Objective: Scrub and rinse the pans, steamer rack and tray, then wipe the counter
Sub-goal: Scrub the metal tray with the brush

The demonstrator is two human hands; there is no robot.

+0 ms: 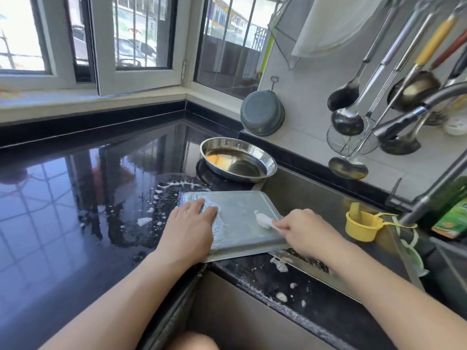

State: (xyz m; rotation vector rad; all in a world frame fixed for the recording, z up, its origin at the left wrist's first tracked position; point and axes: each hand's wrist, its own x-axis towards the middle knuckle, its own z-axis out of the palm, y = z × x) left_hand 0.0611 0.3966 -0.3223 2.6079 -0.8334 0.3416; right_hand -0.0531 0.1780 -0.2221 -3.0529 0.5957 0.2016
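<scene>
The right hand [300, 231] pinches a white brush [264, 219] against the tray [242, 223]; the left hand [188, 223] lies flat, fingers spread, on the tray's left edge. The soapy tray straddles counter [75, 198] and sink [316, 198]. Behind the tray sits a steel pan [237, 160] (holding brownish liquid).

A dull, brushed-looking metal tray [240, 223], filmed with soapy water, is seen on a glossy black stone-like surface [75, 198] flecked with foam. A mirror-bright steel pan [237, 160] is seen behind it, and a matt yellow plastic cup [361, 226] beside it.
</scene>
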